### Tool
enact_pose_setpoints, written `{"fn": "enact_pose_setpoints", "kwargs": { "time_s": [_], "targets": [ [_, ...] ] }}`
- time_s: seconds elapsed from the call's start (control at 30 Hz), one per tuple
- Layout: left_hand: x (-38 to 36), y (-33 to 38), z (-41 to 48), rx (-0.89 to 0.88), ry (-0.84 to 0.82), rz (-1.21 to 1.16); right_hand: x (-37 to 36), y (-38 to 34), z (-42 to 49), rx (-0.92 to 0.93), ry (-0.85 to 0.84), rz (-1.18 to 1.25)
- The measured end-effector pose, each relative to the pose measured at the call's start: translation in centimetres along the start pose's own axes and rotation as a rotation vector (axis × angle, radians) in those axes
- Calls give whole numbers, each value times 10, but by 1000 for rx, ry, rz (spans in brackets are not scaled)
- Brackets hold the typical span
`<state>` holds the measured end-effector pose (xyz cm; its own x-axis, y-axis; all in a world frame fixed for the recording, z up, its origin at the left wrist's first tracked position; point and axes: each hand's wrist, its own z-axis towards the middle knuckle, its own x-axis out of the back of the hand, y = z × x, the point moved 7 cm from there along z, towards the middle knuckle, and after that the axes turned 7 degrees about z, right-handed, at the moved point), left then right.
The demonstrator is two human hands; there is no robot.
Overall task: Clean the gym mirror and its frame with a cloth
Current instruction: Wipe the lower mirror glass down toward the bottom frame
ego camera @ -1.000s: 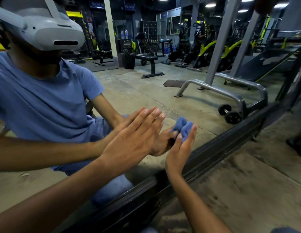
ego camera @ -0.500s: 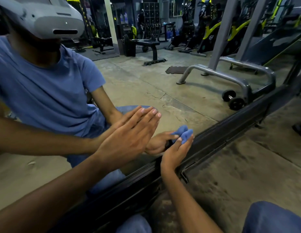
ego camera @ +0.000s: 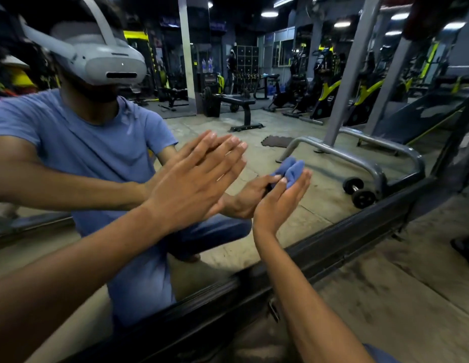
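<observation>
A large gym mirror fills most of the view, edged below by a dark metal frame that runs along the floor. My left hand lies flat on the glass with its fingers straight and together. My right hand presses a bunched blue cloth against the glass, low down and a little above the frame; its fingers are bent round the cloth. The reflections of both hands meet them on the glass.
The mirror reflects a person in a blue shirt with a headset, a weight bench, a steel machine base with small wheels and yellow machines. A dusty concrete floor lies at the lower right. A dark shoe is at the right edge.
My right hand has moved up the glass with the cloth, away from the frame. My left hand stays flat on the mirror. The camera has tilted up.
</observation>
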<state>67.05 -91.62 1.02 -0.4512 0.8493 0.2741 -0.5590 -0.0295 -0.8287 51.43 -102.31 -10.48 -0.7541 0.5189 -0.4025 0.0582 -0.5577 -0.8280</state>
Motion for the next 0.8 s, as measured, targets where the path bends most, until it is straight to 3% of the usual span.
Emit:
{"fn": "enact_pose_setpoints", "kwargs": {
  "time_s": [0.07, 0.23, 0.3, 0.43, 0.53, 0.6, 0.67, 0.8],
  "targets": [
    [0, -5, 5, 8, -16, 10, -22, -35, 6, 128, -69, -27],
    [0, -1, 4, -9, -21, 76, -22, -34, -32, 717, -554, -221],
    [1, -1, 5, -5, -22, 86, -12, -28, -8, 656, -503, -193],
    [2, -1, 6, 10, 1, 93, -37, -79, 40, 462, -246, -77],
    [2, -1, 5, 25, -13, 77, -61, -105, 12, 685, -409, -130],
    [2, -1, 6, 23, -22, 82, -50, -86, -9, 888, -598, -187],
    [3, -1, 6, 23, -35, 89, -30, -59, 0, 964, -665, -233],
    [5, 0, 7, 27, -35, 103, -27, -73, 63, 620, -404, -105]
  ]
}}
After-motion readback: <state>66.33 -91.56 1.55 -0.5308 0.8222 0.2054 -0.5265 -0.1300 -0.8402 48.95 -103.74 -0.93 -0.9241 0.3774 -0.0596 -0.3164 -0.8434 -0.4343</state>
